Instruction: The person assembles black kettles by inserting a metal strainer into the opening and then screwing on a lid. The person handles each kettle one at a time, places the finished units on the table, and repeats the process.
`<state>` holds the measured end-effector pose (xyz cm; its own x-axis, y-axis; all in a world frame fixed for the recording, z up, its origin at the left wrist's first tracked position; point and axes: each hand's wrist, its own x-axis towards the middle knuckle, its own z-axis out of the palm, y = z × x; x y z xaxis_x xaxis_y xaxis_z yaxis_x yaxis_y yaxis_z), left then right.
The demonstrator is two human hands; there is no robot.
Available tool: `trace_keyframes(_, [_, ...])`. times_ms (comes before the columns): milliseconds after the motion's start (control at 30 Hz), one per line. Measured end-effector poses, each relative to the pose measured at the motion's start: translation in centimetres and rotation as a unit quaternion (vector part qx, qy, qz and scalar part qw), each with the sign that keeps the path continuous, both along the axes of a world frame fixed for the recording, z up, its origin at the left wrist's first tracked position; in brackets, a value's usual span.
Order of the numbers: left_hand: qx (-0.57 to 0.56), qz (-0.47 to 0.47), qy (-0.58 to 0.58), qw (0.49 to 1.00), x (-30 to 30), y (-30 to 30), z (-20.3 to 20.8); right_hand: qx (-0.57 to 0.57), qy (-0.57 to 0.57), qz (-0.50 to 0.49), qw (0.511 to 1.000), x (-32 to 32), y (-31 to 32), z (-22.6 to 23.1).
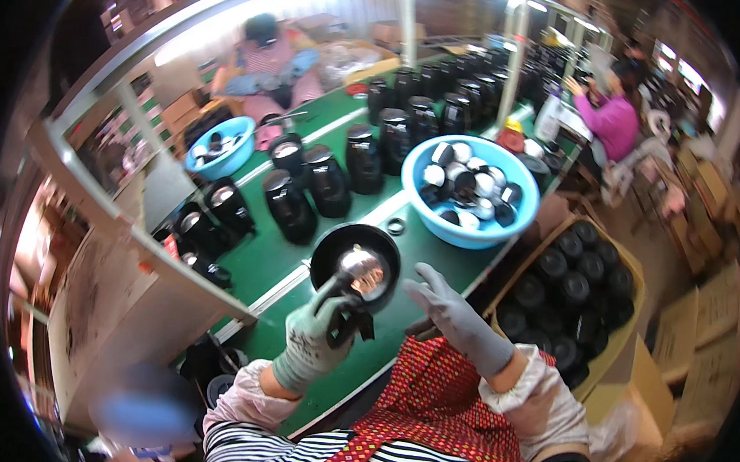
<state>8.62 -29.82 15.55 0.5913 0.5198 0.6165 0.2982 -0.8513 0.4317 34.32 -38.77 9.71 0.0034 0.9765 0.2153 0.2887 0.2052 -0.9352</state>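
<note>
My left hand (314, 337), in a pale glove, is closed round the handle of a black jug (324, 247). The jug's wide round opening faces me and shows a shiny metal inside. To its right my right hand (457, 317), in a grey glove, is open with fingers spread, apart from the jug and holding nothing I can see. A small dark ring (396, 226) lies on the green table (434, 271) just beyond the jug. Several glossy black jugs (289, 207) stand upright past it. A light blue basin (412, 201) of black and silvery round caps sits to the right.
A carton (638, 305) packed with round black parts stands right of the table. Another blue basin (239, 161) and more jugs (229, 207) are at the left, behind a metal frame post (179, 264). Two people, one in a pink top (607, 126), sit farther along.
</note>
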Motion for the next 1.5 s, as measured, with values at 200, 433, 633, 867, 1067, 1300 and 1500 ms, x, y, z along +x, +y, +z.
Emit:
trace_keyframes(200, [0.022,-0.213,-0.039,0.976,5.1,-4.6,-2.2,-0.132,0.376,-0.127,0.908,1.9,-7.8,2.1])
trace_keyframes(433, [-0.627,-0.28,-0.079,0.723,6.5,-1.3,-8.5,-0.02,0.392,-0.022,0.919,7.3,-18.0,1.4])
trace_keyframes(633, [-0.872,-0.346,-0.075,0.336,10.0,-2.4,-10.5,-0.048,0.435,0.067,0.897,10.1,-19.0,1.6])
trace_keyframes(867, [-0.872,-0.35,0.062,0.335,14.3,-8.3,-12.5,-0.092,0.227,0.117,0.962,12.3,-16.9,1.8])
trace_keyframes(1067, [-0.862,-0.302,0.049,0.404,14.0,-6.1,-13.6,-0.048,0.337,0.033,0.94,16.3,-15.7,-3.4])
trace_keyframes(1300, [-0.816,-0.235,-0.011,0.527,11.3,-2.7,-14.1,-0.341,-0.427,-0.268,0.793,21.4,-20.8,-18.7])
trace_keyframes(1500, [-0.762,-0.226,-0.043,0.605,10.7,-1.4,-14.1,-0.373,-0.409,-0.258,0.792,21.8,-22.2,-25.2])
